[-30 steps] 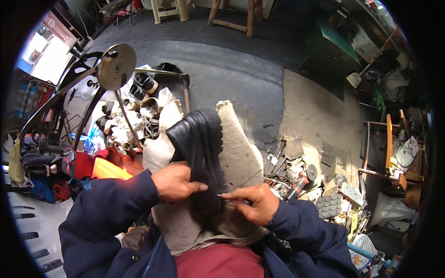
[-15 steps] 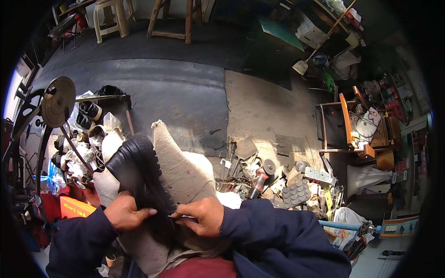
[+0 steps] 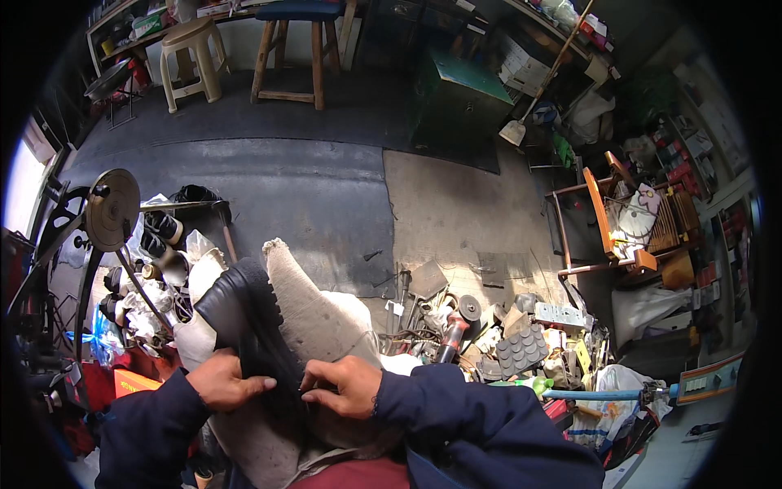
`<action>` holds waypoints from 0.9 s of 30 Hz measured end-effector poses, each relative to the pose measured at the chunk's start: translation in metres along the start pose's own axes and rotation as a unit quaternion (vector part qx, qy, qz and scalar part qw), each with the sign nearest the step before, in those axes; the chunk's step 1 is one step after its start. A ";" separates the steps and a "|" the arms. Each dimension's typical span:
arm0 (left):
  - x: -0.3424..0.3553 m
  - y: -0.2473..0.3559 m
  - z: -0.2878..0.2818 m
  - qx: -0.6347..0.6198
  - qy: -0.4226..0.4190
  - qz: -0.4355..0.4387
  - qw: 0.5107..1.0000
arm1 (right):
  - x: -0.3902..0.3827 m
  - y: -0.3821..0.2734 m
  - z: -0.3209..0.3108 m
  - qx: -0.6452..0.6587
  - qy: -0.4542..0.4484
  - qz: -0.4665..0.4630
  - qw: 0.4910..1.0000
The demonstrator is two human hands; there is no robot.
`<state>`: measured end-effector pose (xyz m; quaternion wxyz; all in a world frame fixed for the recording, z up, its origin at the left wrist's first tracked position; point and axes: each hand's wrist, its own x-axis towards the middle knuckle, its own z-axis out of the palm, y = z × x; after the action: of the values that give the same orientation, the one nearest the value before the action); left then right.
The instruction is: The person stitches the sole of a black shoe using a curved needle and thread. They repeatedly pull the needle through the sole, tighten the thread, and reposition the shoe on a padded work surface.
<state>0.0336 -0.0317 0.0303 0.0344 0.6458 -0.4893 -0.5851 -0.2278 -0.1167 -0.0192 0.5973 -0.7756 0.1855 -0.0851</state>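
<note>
A black leather shoe point(image 3: 244, 306) with a notched dark sole lies across my lap, its toe pointing away from me. My left hand point(image 3: 226, 381) is closed on its left side, thumb pressed on the leather. At the sole's near right edge, my right hand point(image 3: 344, 385) has its thumb and finger bent together in a pinch. Whatever sits between those fingertips is too small to make out. Under the shoe is a pale, worn cloth apron point(image 3: 314, 306), its stiff corner standing up beyond my right hand.
To the left stand a metal hand-wheel machine point(image 3: 112, 210) and a heap of shoes and bags. An angle grinder point(image 3: 456, 330) lies among scraps and tools ahead right. A wooden chair point(image 3: 603, 216), green box point(image 3: 460, 102) and stools point(image 3: 194, 57) stand farther off.
My head view has tilted up slightly, so the room sits lower in the picture. My right hand's fingers have shifted a little at the sole edge; the left hand keeps its grip.
</note>
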 end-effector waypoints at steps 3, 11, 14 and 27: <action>-0.007 -0.004 -0.009 0.054 -0.042 -0.108 0.992 | -0.006 0.000 -0.001 -0.011 0.005 -0.023 1.000; -0.015 -0.033 -0.037 -0.197 0.034 0.146 0.969 | -0.008 0.014 0.005 -0.028 0.007 -0.033 0.999; -0.014 -0.032 -0.041 -0.141 0.036 0.136 0.980 | -0.007 0.016 0.007 -0.008 0.014 -0.050 0.999; -0.046 -0.006 -0.036 0.364 0.424 0.302 0.772 | -0.007 0.014 0.002 0.010 -0.010 -0.048 0.999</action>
<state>0.0732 -0.0162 0.0708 0.1753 0.6116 -0.7714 0.0108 -0.2362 -0.1149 -0.0326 0.6017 -0.7787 0.1415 -0.1080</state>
